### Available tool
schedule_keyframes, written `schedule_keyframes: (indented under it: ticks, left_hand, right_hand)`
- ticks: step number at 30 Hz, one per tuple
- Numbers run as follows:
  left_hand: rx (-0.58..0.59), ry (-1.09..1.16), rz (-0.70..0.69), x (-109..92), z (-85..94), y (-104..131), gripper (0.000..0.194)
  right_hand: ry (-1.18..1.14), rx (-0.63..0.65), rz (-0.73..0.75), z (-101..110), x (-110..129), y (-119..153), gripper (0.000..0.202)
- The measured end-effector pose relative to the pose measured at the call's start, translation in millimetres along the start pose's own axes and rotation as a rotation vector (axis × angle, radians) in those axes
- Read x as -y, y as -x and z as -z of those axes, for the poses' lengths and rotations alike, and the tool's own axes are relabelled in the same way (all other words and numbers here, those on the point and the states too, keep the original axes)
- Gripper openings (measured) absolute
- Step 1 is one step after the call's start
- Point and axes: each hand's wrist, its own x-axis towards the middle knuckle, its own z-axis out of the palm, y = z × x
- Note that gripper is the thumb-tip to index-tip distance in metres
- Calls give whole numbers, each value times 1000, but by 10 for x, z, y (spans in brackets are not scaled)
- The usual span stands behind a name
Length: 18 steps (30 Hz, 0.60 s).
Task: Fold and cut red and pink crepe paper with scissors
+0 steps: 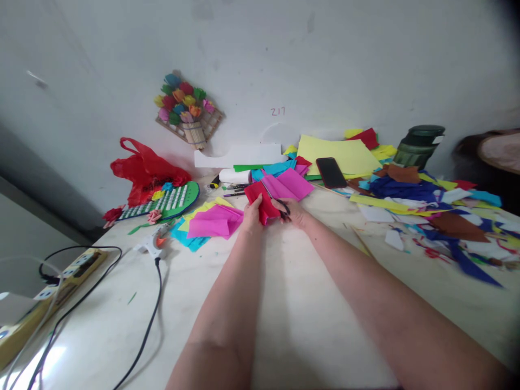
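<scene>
My left hand (253, 213) grips the left edge of a folded red paper (262, 201) near the middle of the table. My right hand (293, 213) is closed round the dark handles of a pair of scissors (281, 208). The scissor blades point up and left across the red paper. Magenta sheets (286, 185) lie just behind it. To the left of my left hand, more magenta paper (215, 221) rests on yellow and blue sheets.
A white glue gun (154, 244) with a black cord lies at the left, near a power strip (69, 276). A phone (331, 172) lies behind my hands. Colourful scraps (459, 226) and a dark green bottle (420, 146) stand at the right.
</scene>
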Motion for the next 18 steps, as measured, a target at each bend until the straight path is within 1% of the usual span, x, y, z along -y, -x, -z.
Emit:
schedule_keyframes:
  ticks: [12, 18]
  left_hand:
    - [-5, 40, 56, 9, -5, -1, 25]
    - [-18, 56, 65, -2, -22, 6, 20]
  right_hand:
    - [-11, -8, 8, -4, -36, -26, 39]
    - [-13, -19, -4, -17, -21, -19, 38]
